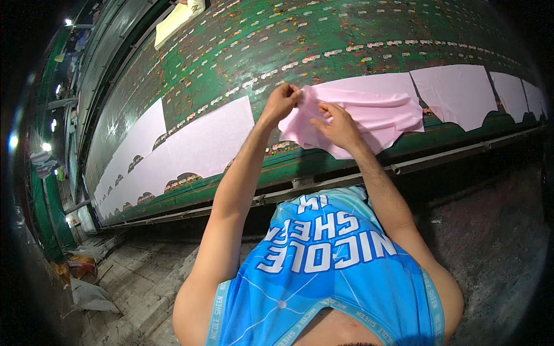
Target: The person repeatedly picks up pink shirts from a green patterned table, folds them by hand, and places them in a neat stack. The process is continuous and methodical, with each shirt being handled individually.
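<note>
A rumpled piece of pink fabric point(368, 114) lies in loose folds over the near edge of a long green printing table point(207, 78). My left hand point(282, 103) pinches its upper left corner between thumb and fingers. Over the folds is my right hand point(339, 126), thumb and fingers apart; whether its fingertips touch the cloth is hard to see. Behind the rumpled piece, a flat pale pink panel point(372, 83) is partly covered by it. To the left, another flat pale panel point(212, 136) has a scalloped lower edge.
More cut panels point(452, 95) lie along the table to the right. A metal rail point(450, 153) runs along the near side. At the far edge, another person's hand point(184, 2) is by pale yellow fabric point(177, 24). Scraps point(93, 296) litter the floor at left.
</note>
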Motion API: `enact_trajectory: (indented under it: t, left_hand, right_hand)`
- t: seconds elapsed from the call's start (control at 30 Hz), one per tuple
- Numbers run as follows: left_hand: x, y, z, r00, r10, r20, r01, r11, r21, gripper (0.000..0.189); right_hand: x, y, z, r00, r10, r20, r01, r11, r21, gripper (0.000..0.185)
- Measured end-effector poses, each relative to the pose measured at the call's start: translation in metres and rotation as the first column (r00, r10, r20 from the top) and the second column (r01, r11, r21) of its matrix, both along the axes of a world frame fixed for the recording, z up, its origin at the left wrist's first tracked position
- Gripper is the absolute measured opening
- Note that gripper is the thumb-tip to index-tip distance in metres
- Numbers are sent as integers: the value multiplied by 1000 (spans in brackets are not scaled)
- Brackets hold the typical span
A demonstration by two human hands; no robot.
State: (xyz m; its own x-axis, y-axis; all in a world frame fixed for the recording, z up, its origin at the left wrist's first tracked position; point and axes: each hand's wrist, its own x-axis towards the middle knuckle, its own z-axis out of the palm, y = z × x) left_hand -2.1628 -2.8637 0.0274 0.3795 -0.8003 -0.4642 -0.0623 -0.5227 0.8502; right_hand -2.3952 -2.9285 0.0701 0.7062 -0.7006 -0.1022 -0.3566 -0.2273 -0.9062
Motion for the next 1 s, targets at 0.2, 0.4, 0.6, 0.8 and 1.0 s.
enact_trajectory:
  t: [0.2, 0.4, 0.6, 0.8, 1.0]
  left_hand:
    - [-42, 22, 140, 983, -53, -173, 3, 960, -278, 22]
    - [-40, 71, 131, 963, -202, -181, 111, 903, -416, 65]
    - [-71, 100, 149, 944, -155, -291, 131, 986, -101, 41]
    - [-49, 185, 85, 948, -210, -239, 173, 971, -167, 42]
    - [-10, 282, 112, 918, -20, -396, -56, 982, -179, 43]
  right_hand:
    - [27, 15, 57, 990, -36, 136, 24, 996, 84, 26]
    - [26, 26, 102, 959, 221, 177, -278, 853, 442, 27]
    - [6, 26, 207, 771, 73, 633, -433, 789, 436, 38]
    - [-9, -84, 219, 846, -85, 527, 251, 935, -252, 38]
    - [-1, -119, 155, 746, -407, 527, 351, 913, 208, 29]
